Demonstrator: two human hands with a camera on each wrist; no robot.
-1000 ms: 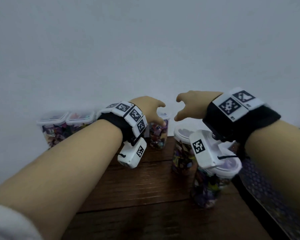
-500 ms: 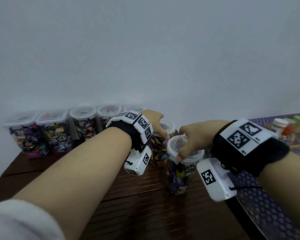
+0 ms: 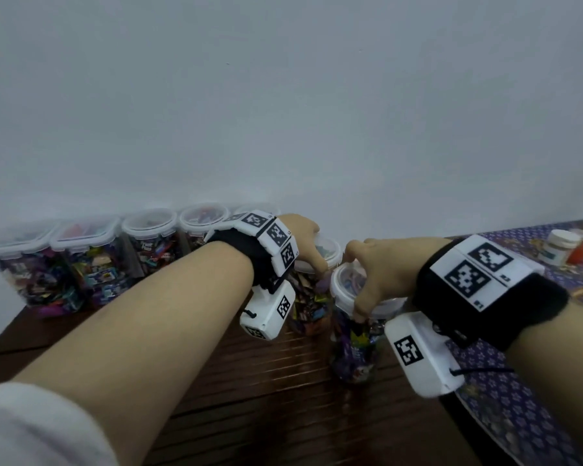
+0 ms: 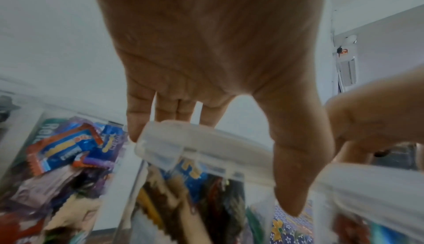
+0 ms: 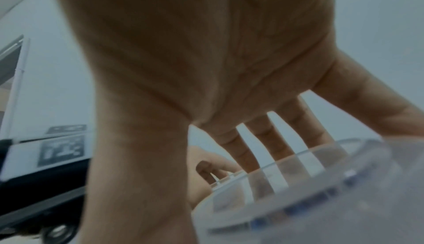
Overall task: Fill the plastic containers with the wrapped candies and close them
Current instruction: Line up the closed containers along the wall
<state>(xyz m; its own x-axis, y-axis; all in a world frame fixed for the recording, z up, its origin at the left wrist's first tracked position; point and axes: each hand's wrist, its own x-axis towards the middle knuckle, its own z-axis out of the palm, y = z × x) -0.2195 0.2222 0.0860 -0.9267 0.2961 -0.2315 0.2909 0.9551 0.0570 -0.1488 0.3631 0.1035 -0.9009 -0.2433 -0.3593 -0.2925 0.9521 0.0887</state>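
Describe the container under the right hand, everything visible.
The container is a clear plastic jar, upright on the wooden table beside a patterned cloth, packed with colourful wrapped candies. Its round white-rimmed lid with a see-through centre is on. The right hand grips the lid from above, thumb down the near side, fingers over the top.

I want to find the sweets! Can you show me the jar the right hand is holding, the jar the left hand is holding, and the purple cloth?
Right-hand jar (image 3: 354,351): head view, on its candy-filled clear wall.
Left-hand jar (image 3: 330,250): head view, on its white lid.
Purple cloth (image 3: 505,412): head view, on a bare flowered patch.
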